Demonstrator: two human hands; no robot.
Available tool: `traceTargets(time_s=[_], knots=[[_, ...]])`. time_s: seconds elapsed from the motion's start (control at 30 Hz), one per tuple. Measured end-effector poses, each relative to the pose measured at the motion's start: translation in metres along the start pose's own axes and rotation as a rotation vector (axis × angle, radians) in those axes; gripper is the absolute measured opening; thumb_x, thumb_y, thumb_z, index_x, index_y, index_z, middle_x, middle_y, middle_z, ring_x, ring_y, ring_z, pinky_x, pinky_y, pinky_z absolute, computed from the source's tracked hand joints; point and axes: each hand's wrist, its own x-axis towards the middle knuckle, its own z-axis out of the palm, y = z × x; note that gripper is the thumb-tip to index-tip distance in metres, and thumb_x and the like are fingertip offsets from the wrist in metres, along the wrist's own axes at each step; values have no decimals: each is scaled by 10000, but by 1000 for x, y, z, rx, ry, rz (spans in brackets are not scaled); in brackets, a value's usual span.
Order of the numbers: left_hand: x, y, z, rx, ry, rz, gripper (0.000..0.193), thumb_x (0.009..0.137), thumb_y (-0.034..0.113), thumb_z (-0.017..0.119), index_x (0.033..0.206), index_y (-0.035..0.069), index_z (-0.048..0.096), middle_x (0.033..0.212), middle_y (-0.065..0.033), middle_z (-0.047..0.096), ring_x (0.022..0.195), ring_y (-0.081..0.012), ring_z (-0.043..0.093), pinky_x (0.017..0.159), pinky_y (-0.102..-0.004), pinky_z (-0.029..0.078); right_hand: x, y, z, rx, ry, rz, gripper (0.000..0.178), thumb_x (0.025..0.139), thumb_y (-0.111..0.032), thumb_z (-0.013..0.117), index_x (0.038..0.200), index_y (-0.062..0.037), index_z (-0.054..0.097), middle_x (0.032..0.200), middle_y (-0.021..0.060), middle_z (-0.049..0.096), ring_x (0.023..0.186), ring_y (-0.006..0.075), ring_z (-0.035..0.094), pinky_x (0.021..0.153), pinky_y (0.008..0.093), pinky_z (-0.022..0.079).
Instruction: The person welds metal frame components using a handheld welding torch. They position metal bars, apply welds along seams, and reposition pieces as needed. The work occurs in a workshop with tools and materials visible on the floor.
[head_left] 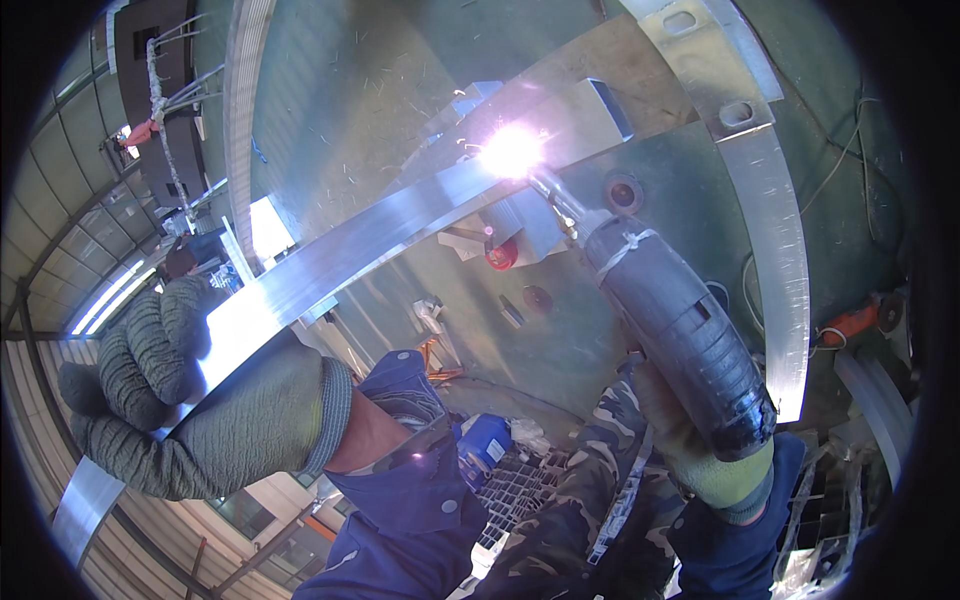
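Observation:
My left hand [215, 425], in a grey-green knit glove, is closed around a long shiny flat metal bar [375, 228]. The bar slants from the lower left up to the middle of the view. In my right hand [664, 412], also gloved, is a thick black welding torch [685, 330] with a slim metal nozzle. A dazzling white-violet glow [512, 150] burns at the nozzle tip, where the bar meets a metal plate [575, 120]. The glare hides the joint itself. The torch body covers most of my right fingers.
A curved metal strip with slotted holes [765, 220] runs down the right side. Round discs [624, 193], a red round piece [502, 255] and metal offcuts lie below the bar. An orange power tool [850, 322] is at the far right; a blue box [485, 440] sits near my legs.

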Motion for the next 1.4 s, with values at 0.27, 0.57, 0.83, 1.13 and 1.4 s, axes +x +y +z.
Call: traceTargets(time_s=[0.27,0.57,0.83,1.13,1.4], knots=[[-1,-3,11,-45,30,6,196,1078,291,589,1088,96,610,650,61,384,540,-94,398,498,-264,315,-21,47,-22,752,158,127,393,1110,-33,497,1491,53,456,1457,233,584,1302,313,654,1129,416,577],[15,-1,-16,-81,-100,-102,168,1011,298,641,975,136,666,670,67,463,551,-99,449,509,-301,390,-30,22,-6,-432,114,-151,463,1005,58,645,1453,-17,555,1371,198,663,1185,271,717,1029,390,618],[7,-4,-24,-81,-178,-67,235,958,238,603,1070,44,674,675,45,425,550,-115,464,536,-343,539,-49,42,7,-441,244,-226,497,946,3,720,1416,6,558,1242,177,710,1103,258,745,951,357,599],[-3,-9,-12,111,-95,-71,319,1023,340,593,1156,62,676,747,41,419,606,-131,422,641,-339,526,-47,54,56,-555,289,-210,515,901,93,709,1392,-7,588,1183,136,748,1082,221,747,891,315,599],[12,-53,-48,72,-478,47,401,1068,371,613,1273,32,670,862,-67,667,784,-231,718,807,-464,692,-1,103,109,-1256,567,-719,692,893,-239,819,1491,-24,545,1298,211,716,1146,372,733,1032,411,533]])
